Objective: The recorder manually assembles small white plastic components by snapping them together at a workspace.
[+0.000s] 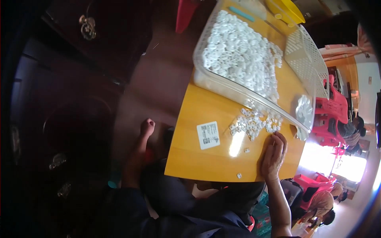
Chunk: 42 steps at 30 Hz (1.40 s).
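My left hand [148, 127] is held out past the table's left edge, its fingers curled into a fist; whatever is inside it, if anything, is hidden. My right hand [274, 154] rests on the yellow table [194, 164] near its right side, fingers extended and slightly bent. Its fingertips lie beside a loose spread of small white plastic pieces with holes [254, 125]. Two single white pieces lie nearer me, one small piece [246, 150] below the spread and another piece [239, 175] by the near edge. A white printed label card [208, 135] lies flat to the left of the spread.
Beyond the spread stands a clear plastic bin [226, 85] heaped with white pieces [238, 51]. A white perforated basket [305, 55], a yellow bowl [289, 12] and a crumpled white plastic item [304, 111] are around it. Red chairs [331, 103] and other people are at the right.
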Motion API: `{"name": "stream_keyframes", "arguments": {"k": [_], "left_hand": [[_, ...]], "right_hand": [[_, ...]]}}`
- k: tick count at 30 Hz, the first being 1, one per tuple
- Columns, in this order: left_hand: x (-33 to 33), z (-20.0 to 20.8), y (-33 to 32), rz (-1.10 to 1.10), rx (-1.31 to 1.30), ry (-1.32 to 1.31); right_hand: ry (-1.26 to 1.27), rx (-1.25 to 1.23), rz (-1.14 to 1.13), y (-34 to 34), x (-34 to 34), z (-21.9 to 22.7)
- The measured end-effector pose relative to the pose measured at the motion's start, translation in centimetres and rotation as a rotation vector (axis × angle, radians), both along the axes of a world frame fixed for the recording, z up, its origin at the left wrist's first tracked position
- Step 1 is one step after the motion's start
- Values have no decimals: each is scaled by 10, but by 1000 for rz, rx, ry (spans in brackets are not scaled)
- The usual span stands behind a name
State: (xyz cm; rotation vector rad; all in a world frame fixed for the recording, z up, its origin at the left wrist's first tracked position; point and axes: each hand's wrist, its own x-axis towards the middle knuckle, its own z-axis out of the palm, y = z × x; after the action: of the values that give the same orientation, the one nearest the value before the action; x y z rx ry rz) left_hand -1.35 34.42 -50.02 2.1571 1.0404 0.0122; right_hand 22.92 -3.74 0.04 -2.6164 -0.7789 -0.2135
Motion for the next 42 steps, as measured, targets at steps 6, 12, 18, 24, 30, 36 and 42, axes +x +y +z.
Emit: {"name": "stream_keyframes", "arguments": {"k": [6, 12, 18, 24, 30, 36, 42], "left_hand": [[-37, 129, -2, 337, -562, -286], [-33, 323, 26, 253, -313, -661], [5, 525, -69, -96, 241, -720], [49, 547, -165, -520, 318, -655], [104, 524, -207, -623, 499, -616], [126, 522, -219, -643, 603, -541], [89, 542, -230, -674, 383, -489]], "right_hand": [[-25, 75, 91, -9, 0, 12], [-92, 159, 279, -15, 0, 16], [-138, 24, 394, -2, 10, 9], [-109, 48, 398, -8, 3, -14], [-127, 159, 366, -34, -9, -14], [-190, 395, 405, -49, -13, -5], [5, 623, 190, -87, -22, 10]]}}
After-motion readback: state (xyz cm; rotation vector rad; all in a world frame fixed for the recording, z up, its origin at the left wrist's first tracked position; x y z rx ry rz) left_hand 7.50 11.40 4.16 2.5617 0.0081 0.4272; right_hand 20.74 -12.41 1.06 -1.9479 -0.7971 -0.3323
